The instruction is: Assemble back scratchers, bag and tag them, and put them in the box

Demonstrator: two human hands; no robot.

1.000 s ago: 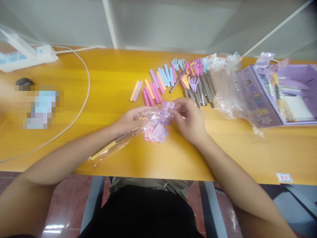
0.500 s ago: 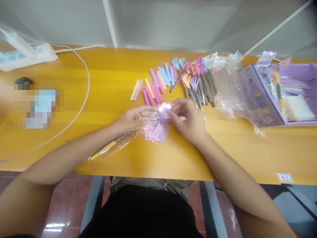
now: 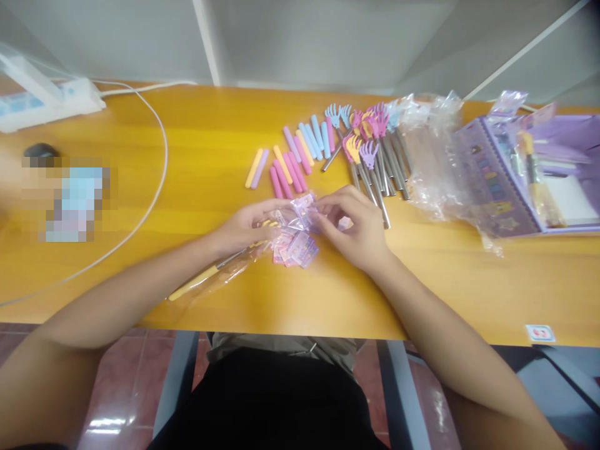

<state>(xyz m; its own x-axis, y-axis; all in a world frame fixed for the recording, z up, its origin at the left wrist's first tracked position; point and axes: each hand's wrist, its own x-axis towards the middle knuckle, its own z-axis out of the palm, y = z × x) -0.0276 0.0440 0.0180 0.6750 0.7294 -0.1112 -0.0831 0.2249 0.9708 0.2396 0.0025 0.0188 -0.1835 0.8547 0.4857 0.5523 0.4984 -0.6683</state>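
Note:
My left hand (image 3: 255,225) is closed around a back scratcher (image 3: 193,283) with a yellow handle and metal shaft, inside a clear plastic bag (image 3: 234,269). The yellow claw end lies under my fingers. At the bag's top end, my right hand (image 3: 354,225) pinches the clear plastic, where a small pink and purple printed card (image 3: 304,203) shows. Whether that card is inside the bag I cannot tell. Just below, several printed cards (image 3: 302,249) lie in a loose pile on the table. Another small card (image 3: 345,223) shows behind my right fingers.
Several coloured handle sleeves (image 3: 288,172) and claw-ended metal rods (image 3: 384,162) lie farther back. Clear bags (image 3: 434,162) sit beside a purple box (image 3: 504,181) at right. A power strip (image 3: 51,100), white cable (image 3: 164,150) and black mouse (image 3: 41,153) are at left, with another person's blurred hand.
The printed card at the bag's top end has tilted and shifted slightly left between my fingers. My left hand keeps its grip on the bagged back scratcher.

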